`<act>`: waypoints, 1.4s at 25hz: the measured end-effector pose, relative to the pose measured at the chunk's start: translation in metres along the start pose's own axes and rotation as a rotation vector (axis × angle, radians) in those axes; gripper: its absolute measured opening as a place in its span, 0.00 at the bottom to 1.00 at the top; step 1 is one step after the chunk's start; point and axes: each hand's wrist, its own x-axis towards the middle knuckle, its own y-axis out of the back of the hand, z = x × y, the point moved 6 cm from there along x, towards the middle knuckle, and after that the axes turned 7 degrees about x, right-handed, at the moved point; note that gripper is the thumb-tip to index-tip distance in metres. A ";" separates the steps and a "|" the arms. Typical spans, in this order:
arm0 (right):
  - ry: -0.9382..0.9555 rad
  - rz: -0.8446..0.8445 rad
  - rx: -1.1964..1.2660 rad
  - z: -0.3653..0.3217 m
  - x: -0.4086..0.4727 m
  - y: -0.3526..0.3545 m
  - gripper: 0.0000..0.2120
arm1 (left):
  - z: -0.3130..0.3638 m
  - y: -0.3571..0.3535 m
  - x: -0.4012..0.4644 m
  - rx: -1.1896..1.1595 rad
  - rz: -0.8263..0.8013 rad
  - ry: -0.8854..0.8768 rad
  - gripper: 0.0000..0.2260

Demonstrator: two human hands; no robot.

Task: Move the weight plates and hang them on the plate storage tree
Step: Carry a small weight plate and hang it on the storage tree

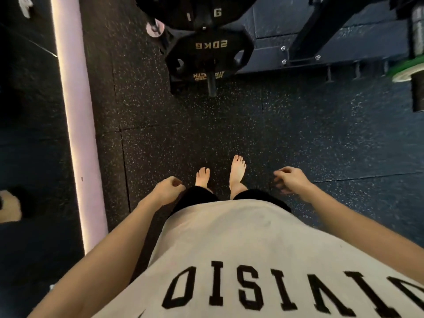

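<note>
The black weight plate (210,52), marked in gold, hangs on the plate storage tree (212,84), with a second black plate (202,12) stacked just behind it toward the top of the view. The tree's black peg pokes out beyond the front plate, pointing back toward the person. Right of the tree sits a dark machine frame (305,42) bolted to its base, and further right of that a green plate (407,70) on a bar at the frame's edge. Left of the tree runs a pale lit strip (75,125) beside a mirror wall.

Both hands hang well apart from the tree, on the near side of it, with open speckled floor (183,134) between. The left hand (168,188) is loosely curled and has nothing in it; the right hand (290,180) is also empty, fingers slack and half bent.

Risks, as I judge them: the person stands on 2 bare feet (237,173), so any plate slipping from a grip or sliding off the peg could land on toes. The protruding peg sits low, where a shin could catch it on approach. A heavy plate lifted with 1 hand, or hung only partway onto the peg, could tip off.
</note>
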 end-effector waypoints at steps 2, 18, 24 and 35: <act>0.021 0.030 0.037 -0.005 -0.005 0.000 0.07 | 0.003 0.022 0.012 0.062 0.006 -0.065 0.14; -0.244 0.434 0.990 0.240 -0.124 -0.086 0.08 | 0.127 0.015 0.024 0.853 -0.091 -0.464 0.11; -0.285 0.561 1.427 0.371 -0.138 -0.089 0.06 | 0.246 -0.123 -0.031 1.116 -0.051 -0.601 0.12; -0.337 0.679 1.610 0.587 -0.196 0.064 0.05 | 0.398 -0.394 -0.143 1.203 -0.097 -0.781 0.14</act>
